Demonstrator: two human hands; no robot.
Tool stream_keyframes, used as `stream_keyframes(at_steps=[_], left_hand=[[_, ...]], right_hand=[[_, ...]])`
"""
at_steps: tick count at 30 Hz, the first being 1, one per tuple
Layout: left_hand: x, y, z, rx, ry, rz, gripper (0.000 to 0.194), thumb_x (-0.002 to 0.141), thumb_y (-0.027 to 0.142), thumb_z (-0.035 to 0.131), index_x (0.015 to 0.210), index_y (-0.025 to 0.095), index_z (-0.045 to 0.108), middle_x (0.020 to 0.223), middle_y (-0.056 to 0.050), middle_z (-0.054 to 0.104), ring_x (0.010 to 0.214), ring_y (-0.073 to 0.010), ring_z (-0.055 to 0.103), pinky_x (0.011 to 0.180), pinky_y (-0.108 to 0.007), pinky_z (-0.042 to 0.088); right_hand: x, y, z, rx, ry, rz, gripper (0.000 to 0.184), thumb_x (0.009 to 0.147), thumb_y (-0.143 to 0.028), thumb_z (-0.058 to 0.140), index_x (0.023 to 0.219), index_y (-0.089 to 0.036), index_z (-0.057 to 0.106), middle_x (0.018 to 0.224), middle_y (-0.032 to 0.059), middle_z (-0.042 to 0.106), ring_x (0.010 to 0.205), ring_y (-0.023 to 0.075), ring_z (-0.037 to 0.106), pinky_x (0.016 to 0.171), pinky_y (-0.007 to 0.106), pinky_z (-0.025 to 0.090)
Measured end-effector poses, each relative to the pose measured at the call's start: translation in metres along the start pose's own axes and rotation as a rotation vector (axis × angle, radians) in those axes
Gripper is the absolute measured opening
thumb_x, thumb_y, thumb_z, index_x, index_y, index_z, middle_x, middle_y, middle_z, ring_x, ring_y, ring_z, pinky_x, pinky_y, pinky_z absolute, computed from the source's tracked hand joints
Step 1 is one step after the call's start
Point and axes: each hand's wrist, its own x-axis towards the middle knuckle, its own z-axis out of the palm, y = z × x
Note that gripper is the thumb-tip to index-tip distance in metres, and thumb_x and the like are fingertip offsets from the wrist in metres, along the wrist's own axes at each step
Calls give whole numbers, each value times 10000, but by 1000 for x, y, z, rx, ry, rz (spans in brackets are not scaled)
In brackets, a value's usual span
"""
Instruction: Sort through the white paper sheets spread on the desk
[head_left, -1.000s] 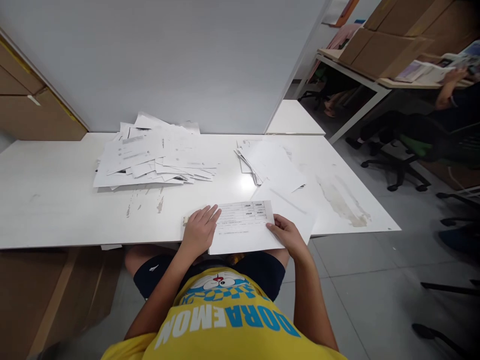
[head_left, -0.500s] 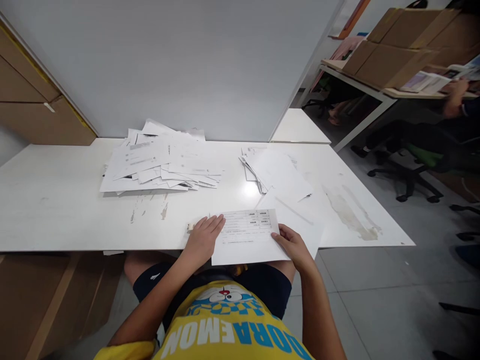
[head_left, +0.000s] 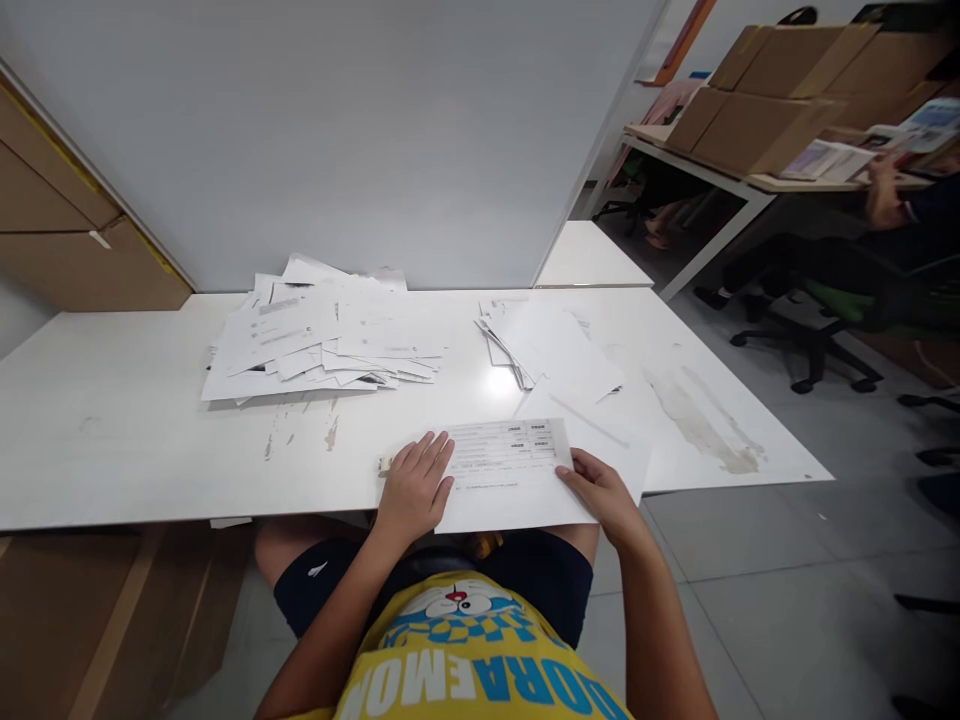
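A printed sheet of paper [head_left: 506, 470] lies at the near edge of the white table [head_left: 112, 440], overhanging it a little. My left hand [head_left: 414, 488] rests flat on the sheet's left part, fingers stretched out and together. My right hand [head_left: 604, 492] grips the sheet's right edge, thumb on top. Something small and pale [head_left: 385, 464] pokes out from under my left hand; I cannot make it out.
A loose heap of papers [head_left: 322, 330] lies at the back left of the table. A smaller fanned stack [head_left: 551, 345] lies to the right, with one sheet [head_left: 600, 425] beside my right hand. Another person [head_left: 885, 190] sits at a desk with cardboard boxes [head_left: 757, 105].
Hands and sheet keep the same hold. Only the head camera has shifted slightly, so the scene sits a bit lower and to the right.
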Motion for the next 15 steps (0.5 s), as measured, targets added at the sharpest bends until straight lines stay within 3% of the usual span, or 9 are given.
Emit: stream_keyframes(at_steps=[4, 7, 10, 13, 15], left_hand=[[-1, 0, 0, -12, 55, 9, 582, 956, 253, 431, 1523, 173, 330, 1448, -89, 544, 1368, -228, 482, 1076, -381, 392], [0, 0, 3, 17, 97, 16, 573, 954, 266, 448, 1506, 143, 358, 1436, -96, 555, 1343, -251, 506, 1070, -388, 382], [3, 0, 7, 55, 122, 4, 562, 950, 283, 473, 1484, 130, 392, 1410, -106, 578, 1300, -268, 544, 1061, -395, 377], [6, 0, 10, 78, 142, -6, 564, 948, 287, 486, 1482, 131, 394, 1371, -111, 611, 1263, -271, 573, 1048, -396, 379], [7, 1, 10, 86, 157, -10, 581, 946, 280, 493, 1495, 134, 371, 1350, -112, 627, 1246, -270, 587, 1037, -393, 383]], right_hand=[[26, -28, -18, 72, 276, -76, 380, 652, -430, 784, 930, -188, 692, 815, 39, 712, 745, 214, 644, 637, 306, 515], [76, -75, -7, 195, 473, -279, 237, 664, -355, 729, 804, -199, 617, 695, -31, 596, 667, 152, 578, 613, 265, 483], [148, -133, 37, 266, 342, -439, 171, 710, -304, 653, 730, -210, 512, 666, -53, 519, 682, 137, 547, 658, 265, 492], [226, -188, 102, 240, 240, -485, 129, 744, -261, 603, 750, -210, 484, 713, -37, 548, 776, 167, 572, 759, 320, 515], [270, -217, 153, 141, 68, -628, 110, 794, -270, 586, 797, -210, 493, 778, -23, 598, 885, 193, 590, 850, 362, 514]])
